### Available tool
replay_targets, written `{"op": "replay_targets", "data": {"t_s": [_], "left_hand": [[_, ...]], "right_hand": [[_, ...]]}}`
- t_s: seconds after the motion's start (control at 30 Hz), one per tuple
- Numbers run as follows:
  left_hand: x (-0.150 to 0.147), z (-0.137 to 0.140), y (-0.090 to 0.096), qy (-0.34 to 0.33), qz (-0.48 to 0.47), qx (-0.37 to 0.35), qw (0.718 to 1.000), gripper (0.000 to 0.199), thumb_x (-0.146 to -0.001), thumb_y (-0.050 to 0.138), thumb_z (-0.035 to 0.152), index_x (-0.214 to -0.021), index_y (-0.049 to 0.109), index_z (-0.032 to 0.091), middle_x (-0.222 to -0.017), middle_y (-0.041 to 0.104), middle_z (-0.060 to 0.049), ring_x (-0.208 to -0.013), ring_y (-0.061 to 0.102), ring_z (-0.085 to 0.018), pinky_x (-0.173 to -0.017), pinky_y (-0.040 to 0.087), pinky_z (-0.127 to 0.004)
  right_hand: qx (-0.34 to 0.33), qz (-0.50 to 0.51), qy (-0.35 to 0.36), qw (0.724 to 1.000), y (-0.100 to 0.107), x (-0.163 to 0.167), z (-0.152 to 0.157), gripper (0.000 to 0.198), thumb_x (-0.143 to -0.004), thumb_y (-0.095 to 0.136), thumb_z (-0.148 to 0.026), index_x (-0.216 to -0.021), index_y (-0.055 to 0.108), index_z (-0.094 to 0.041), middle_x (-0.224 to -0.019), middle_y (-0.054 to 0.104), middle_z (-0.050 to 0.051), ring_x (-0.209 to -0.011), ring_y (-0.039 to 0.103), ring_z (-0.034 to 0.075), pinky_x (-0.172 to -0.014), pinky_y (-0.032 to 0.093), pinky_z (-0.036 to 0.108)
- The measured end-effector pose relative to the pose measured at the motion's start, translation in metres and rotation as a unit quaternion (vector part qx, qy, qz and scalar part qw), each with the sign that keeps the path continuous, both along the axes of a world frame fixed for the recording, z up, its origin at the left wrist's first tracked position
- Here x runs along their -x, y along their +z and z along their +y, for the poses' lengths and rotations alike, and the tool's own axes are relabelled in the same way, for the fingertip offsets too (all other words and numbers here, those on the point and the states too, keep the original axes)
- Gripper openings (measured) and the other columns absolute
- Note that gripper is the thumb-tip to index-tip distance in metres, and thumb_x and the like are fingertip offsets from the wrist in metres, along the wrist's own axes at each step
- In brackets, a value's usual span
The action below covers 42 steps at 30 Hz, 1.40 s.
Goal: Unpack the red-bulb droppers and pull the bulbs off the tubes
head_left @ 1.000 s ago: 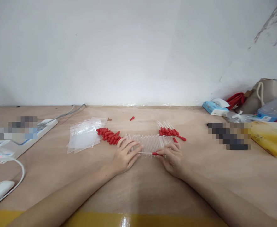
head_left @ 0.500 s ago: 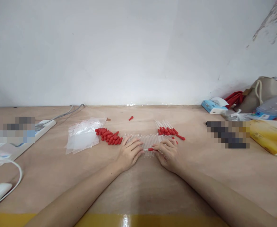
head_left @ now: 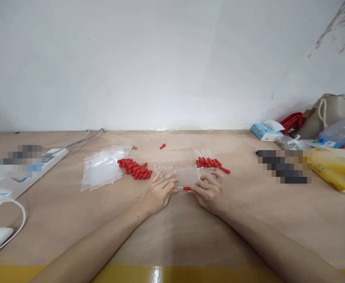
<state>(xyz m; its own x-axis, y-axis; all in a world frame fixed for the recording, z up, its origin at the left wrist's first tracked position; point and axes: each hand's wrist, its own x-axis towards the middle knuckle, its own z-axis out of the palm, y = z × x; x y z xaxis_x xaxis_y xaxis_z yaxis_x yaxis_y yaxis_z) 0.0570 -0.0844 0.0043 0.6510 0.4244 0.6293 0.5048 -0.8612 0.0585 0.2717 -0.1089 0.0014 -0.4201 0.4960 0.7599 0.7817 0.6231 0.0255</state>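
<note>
My left hand (head_left: pixel 159 191) pinches a thin glass dropper tube (head_left: pixel 179 188) between thumb and fingers. From the other side my right hand (head_left: pixel 211 194) grips a red rubber bulb (head_left: pixel 186 188), which meets the tube's end. Under and between both hands lies a row of clear glass tubes (head_left: pixel 187 175), side by side. A pile of loose red bulbs (head_left: pixel 137 169) is left of the row, close to my left fingers. Beyond my right hand rest several droppers with red bulbs fitted (head_left: pixel 207 161), their pale tips pointing away.
One single red bulb (head_left: pixel 162 146) lies farther back. Clear plastic bags (head_left: pixel 103 169) are left of the pile. A power strip (head_left: pixel 42 169) with cables stands far left. To the right are a tissue pack (head_left: pixel 266 131), a yellow package (head_left: pixel 334 169) and a plastic bottle (head_left: pixel 341 131).
The bulb and the tube have come slightly toward me and to the left. My right fingers have shifted a little; both hands keep their hold.
</note>
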Motion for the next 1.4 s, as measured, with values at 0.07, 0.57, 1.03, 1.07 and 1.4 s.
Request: {"op": "replay_targets", "data": {"t_s": [0.07,0.57,1.03,1.07,1.4], "left_hand": [[0.0,0.0,-0.001,-0.004,0.0,0.007,1.0,0.011,-0.085,0.045,0.012,-0.086,0.055,0.017,-0.098,0.066,-0.003,-0.111,0.052,-0.017,-0.109,0.018,-0.047],[0.021,0.007,-0.005,0.058,-0.093,0.012,0.994,0.011,-0.084,0.047,0.014,-0.09,0.056,0.017,-0.096,0.061,-0.006,-0.095,0.057,-0.017,-0.087,0.046,-0.035],[0.018,0.028,-0.001,0.154,-0.159,0.015,0.975,0.016,-0.083,0.045,0.015,-0.092,0.057,0.018,-0.08,0.057,-0.003,-0.072,0.055,-0.013,-0.066,0.048,-0.025],[0.017,0.027,-0.002,0.149,-0.153,0.013,0.977,0.013,-0.082,0.046,0.015,-0.089,0.056,0.017,-0.077,0.057,-0.003,-0.069,0.054,-0.013,-0.064,0.048,-0.025],[0.019,0.021,-0.008,0.043,-0.105,0.021,0.993,0.008,-0.079,0.056,0.019,-0.085,0.061,0.018,-0.085,0.061,-0.004,-0.077,0.057,-0.013,-0.072,0.048,-0.026]], "right_hand": [[0.005,0.0,0.001,1.0,0.0,0.0,-0.001,0.011,-0.08,0.056,-0.026,-0.084,0.066,-0.03,-0.06,0.063,-0.006,-0.067,0.05,0.011,-0.089,0.021,0.037],[0.061,0.199,-0.023,0.978,-0.008,-0.037,0.014,0.017,-0.08,0.053,-0.026,-0.091,0.066,-0.025,-0.081,0.062,0.004,-0.079,0.055,0.016,-0.075,0.04,0.032],[0.296,0.305,-0.203,0.882,-0.015,-0.091,0.041,0.028,-0.067,0.057,-0.041,-0.081,0.058,-0.017,-0.068,0.06,0.002,-0.054,0.05,0.012,-0.05,0.038,0.023],[0.304,0.293,-0.199,0.884,-0.013,-0.09,0.039,0.026,-0.067,0.056,-0.042,-0.077,0.058,-0.018,-0.068,0.06,0.002,-0.055,0.05,0.012,-0.051,0.038,0.023],[0.328,0.203,-0.236,0.892,-0.003,-0.087,0.032,0.019,-0.067,0.057,-0.04,-0.068,0.058,-0.021,-0.064,0.062,-0.001,-0.06,0.054,0.015,-0.056,0.036,0.025]]}}
